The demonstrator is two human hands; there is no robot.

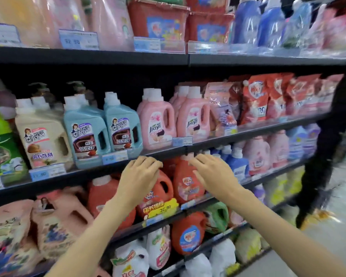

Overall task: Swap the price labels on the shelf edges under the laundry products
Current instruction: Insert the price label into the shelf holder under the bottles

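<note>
My left hand (141,173) and my right hand (212,172) are raised side by side just below the middle shelf edge (158,154), fingers loosely bent, holding nothing that I can see. Blue-and-white price labels sit in the clear strip on that edge: one (182,141) under the pink Jiayi bottles (158,120), one (114,157) under the light blue Joya bottles (104,130), one (47,172) under the cream bottle (42,136). Red detergent jugs (186,180) stand right behind my hands.
The upper shelf carries pink packs, red baskets (158,19) and blue bottles with labels (78,40) on its edge. Red refill pouches (268,96) fill the right of the middle shelf. A yellow promo tag (160,209) hangs on a lower edge. The aisle floor (328,226) lies to the right.
</note>
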